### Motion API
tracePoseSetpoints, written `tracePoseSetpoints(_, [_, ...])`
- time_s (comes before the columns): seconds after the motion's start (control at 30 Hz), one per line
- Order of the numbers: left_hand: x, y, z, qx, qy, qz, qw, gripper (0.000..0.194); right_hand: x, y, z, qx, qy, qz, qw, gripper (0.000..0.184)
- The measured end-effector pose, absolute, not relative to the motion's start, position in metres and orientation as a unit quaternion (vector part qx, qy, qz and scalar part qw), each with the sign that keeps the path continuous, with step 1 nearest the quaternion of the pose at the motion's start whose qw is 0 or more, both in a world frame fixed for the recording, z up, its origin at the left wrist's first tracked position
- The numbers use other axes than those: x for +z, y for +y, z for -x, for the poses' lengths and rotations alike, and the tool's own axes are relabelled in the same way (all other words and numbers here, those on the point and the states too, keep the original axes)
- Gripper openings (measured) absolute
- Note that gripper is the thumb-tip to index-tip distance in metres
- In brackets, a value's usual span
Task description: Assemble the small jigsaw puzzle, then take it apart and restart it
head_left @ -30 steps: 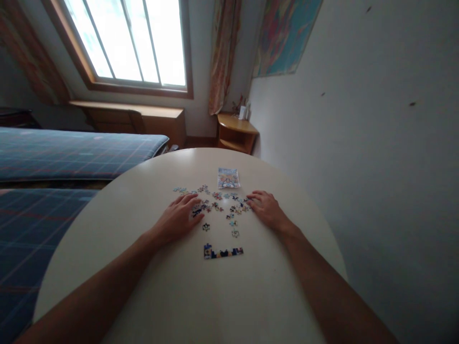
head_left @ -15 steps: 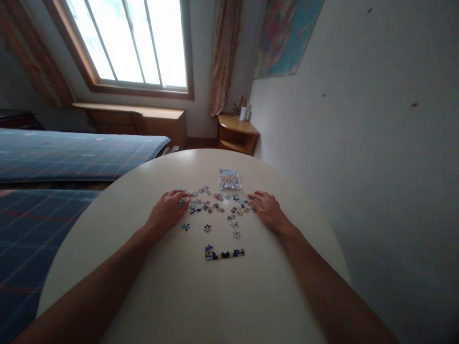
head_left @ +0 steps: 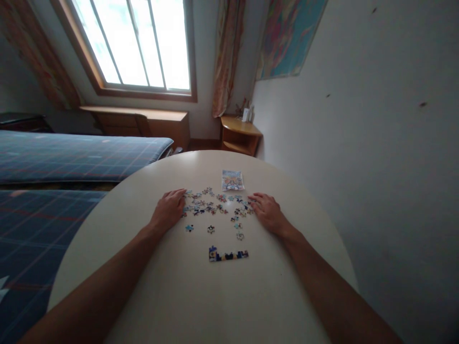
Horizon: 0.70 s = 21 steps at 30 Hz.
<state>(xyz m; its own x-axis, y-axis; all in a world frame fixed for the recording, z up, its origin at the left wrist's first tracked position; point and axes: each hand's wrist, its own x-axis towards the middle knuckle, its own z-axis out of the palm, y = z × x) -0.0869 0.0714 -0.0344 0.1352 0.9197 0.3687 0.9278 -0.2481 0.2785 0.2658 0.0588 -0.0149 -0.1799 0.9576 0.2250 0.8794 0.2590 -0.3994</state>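
Loose jigsaw puzzle pieces (head_left: 202, 205) lie scattered on the round white table, several of them in a loose cluster between my hands. At the cluster's left edge rests my left hand (head_left: 170, 206), fingers stretched out and pointing to the pieces. My right hand (head_left: 267, 209) lies at the right edge, fingers spread, its tips beside or on a few pieces (head_left: 244, 205); I see nothing gripped in either hand. Nearer to me is a joined strip of puzzle pieces (head_left: 228, 256). A small printed picture sheet (head_left: 233, 181) lies behind the cluster.
The white round table (head_left: 215, 306) fills the front. Plaid-covered beds (head_left: 89, 155) stand close by on the left. A bare wall (head_left: 376, 167) runs along the right. A wooden corner shelf (head_left: 241, 125) and a long desk (head_left: 165, 114) are beyond the table, under the window.
My left hand has drawn slightly left, uncovering pieces at the cluster's left edge. My right hand stays nearly in place. The whole view has shifted a little.
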Motion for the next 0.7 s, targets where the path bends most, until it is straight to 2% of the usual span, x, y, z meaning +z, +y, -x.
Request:
tracePoseSetpoints(0.13, [-0.032, 0.07, 0.082, -0.246, -0.607, 0.756, -0.004, 0.04, -0.008, 0.05, -0.247, 0.082, -0.789, 0.563, 0.23, 0.034])
tracePoseSetpoints(0.23, [-0.03, 0.069, 0.077, -0.254, -0.599, 0.759, -0.014, 0.04, -0.004, 0.038, -0.225, 0.074, -0.834, 0.507, 0.204, 0.033])
tracePoseSetpoints(0.4, [-0.029, 0.067, 0.071, -0.251, -0.584, 0.772, -0.02, 0.043, -0.003, 0.025, -0.198, 0.069, -0.884, 0.432, 0.164, 0.043])
tracePoseSetpoints(0.7, [-0.028, 0.066, 0.07, -0.243, -0.582, 0.775, -0.033, 0.043, -0.003, 0.032, -0.205, 0.075, -0.861, 0.477, 0.157, 0.044])
